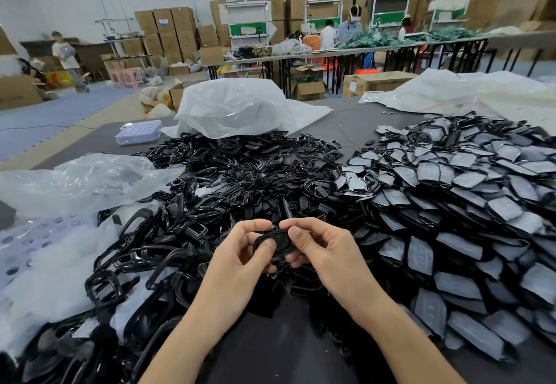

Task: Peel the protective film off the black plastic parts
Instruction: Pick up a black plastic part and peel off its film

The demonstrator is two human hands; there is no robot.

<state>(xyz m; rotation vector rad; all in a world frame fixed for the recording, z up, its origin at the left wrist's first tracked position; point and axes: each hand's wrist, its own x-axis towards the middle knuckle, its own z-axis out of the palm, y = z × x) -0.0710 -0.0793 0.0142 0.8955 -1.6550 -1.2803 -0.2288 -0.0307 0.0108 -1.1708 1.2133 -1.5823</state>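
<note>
Pinching one black plastic part (pixel 276 241) from both sides, the left grip (pixel 240 253) and right grip (pixel 320 248) hold it in the head view just above the near edge of the heaps, with thumbs and forefingers curled onto its rim. Whether film covers it cannot be told; it is mostly hidden by fingers.

The likeliest trouble is the part slipping. It looks glossy and smooth and is held only at the fingertips, so a hard tug could drop it among lookalike pieces and mix finished with unfinished ones. A thin film may also tear if pulled from a poor corner, leaving a scrap, and a nail could mark the shiny face.

To the right lies a pile of film-covered parts (pixel 451 203), flat rounded shields with matte grey-white faces and black edges. In the middle and to the left is a tangle of black frames (pixel 225 179), open glossy loops. Crinkled clear plastic bags (pixel 234 107) rest behind them on the dark desk (pixel 285 350).
</note>
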